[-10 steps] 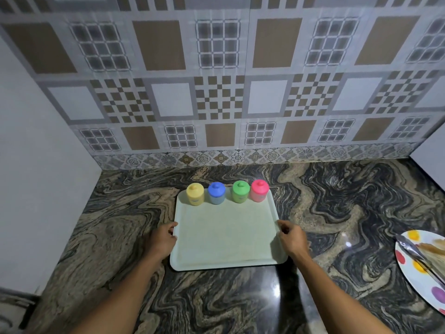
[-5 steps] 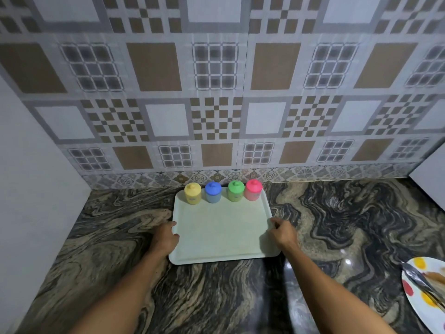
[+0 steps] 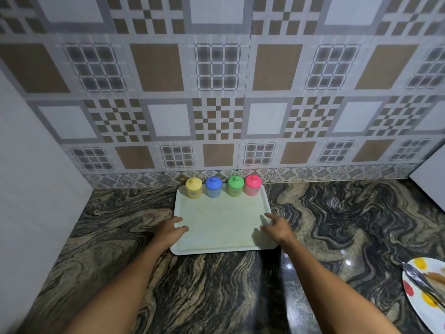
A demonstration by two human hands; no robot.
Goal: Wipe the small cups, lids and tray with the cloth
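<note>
left hand (image 3: 172,229) lay slack, empty, at tray (image 3: 221,213) rim | right hand (image 3: 277,227) likewise | cloth was unseen; fetching it first seemed wise

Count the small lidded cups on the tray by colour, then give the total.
Yellow cup: 1
Blue cup: 1
Green cup: 1
Pink cup: 1
Total on the tray: 4

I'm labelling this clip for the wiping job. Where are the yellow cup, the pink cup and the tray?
yellow cup (image 3: 194,192): head view, on its side wall.
pink cup (image 3: 251,190): head view, on its side wall.
tray (image 3: 221,222): head view, on its bare middle.
</note>
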